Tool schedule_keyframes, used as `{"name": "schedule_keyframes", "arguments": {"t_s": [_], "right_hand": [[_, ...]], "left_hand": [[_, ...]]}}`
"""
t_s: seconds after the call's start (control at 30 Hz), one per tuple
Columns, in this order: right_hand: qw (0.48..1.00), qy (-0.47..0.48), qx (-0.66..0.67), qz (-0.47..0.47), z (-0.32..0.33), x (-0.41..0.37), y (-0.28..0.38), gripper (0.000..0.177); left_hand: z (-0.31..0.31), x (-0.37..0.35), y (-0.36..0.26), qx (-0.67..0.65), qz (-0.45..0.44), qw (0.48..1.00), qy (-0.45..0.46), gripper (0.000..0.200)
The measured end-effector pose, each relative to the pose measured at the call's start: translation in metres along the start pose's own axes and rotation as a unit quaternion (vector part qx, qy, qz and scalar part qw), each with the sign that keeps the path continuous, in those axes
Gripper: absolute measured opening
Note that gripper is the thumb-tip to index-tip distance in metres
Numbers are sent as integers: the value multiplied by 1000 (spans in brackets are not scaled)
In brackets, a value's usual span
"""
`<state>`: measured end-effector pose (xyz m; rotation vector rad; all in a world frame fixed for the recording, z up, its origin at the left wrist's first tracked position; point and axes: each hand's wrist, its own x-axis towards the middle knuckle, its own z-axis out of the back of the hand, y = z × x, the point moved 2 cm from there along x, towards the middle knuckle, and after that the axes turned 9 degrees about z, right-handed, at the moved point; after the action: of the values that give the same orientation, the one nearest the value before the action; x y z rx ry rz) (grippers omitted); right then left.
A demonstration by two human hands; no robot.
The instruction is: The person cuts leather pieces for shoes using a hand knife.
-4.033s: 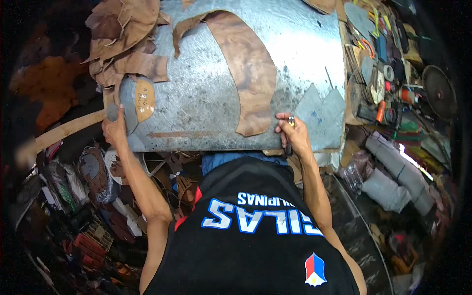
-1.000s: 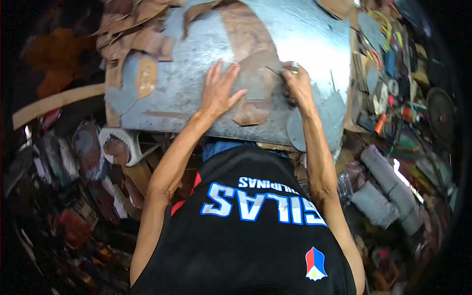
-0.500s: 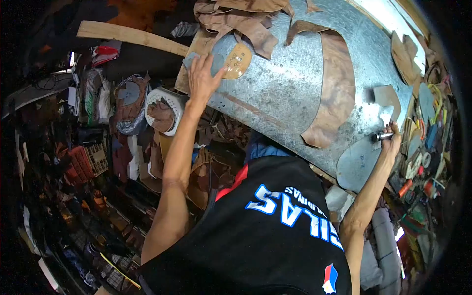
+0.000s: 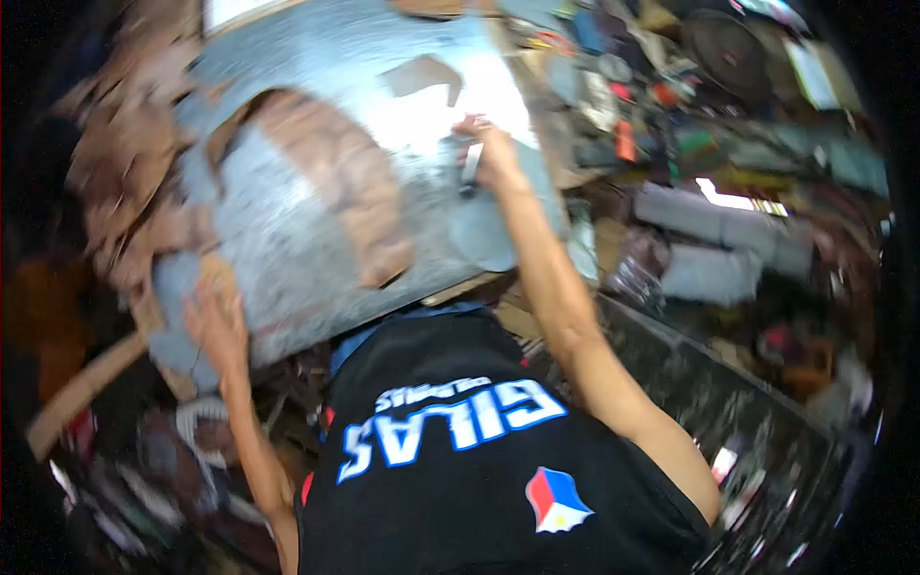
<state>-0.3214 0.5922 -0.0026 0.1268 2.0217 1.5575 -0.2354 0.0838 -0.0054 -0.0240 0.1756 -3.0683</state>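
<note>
My left hand (image 4: 218,331) lies with fingers spread at the left of a metal-topped table (image 4: 287,240). Its fingertips touch or overlap a yellowish-tan rounded pattern piece (image 4: 218,276). My right hand (image 4: 494,153) is closed around a short tool (image 4: 471,168) with a shiny metal shaft and dark end; blur hides its exact kind. Between the hands rests a long curved strip of brown leather (image 4: 340,172). A grey rounded pattern piece (image 4: 484,235) is below the right hand, and a small angled grey-brown piece (image 4: 422,79) lies beyond it.
Crumpled brown leather (image 4: 134,172) is heaped along the table's left side. Tools and scraps crowd the right, including an orange item (image 4: 625,141). Grey rolls (image 4: 709,225) lie beyond the right arm. A white stool (image 4: 196,422) stands below left.
The view has swung right and turned, so the table appears further left and tilted. My right hand still holds the tool; my left hand stays by the tan pattern piece.
</note>
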Motion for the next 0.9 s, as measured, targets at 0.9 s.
{"name": "schedule_keyframes", "arguments": {"t_s": [0.9], "right_hand": [[696,-85,-709,73,159,157,116,78]], "left_hand": [[24,-14,-91,0,-34,999,-29,54]]}}
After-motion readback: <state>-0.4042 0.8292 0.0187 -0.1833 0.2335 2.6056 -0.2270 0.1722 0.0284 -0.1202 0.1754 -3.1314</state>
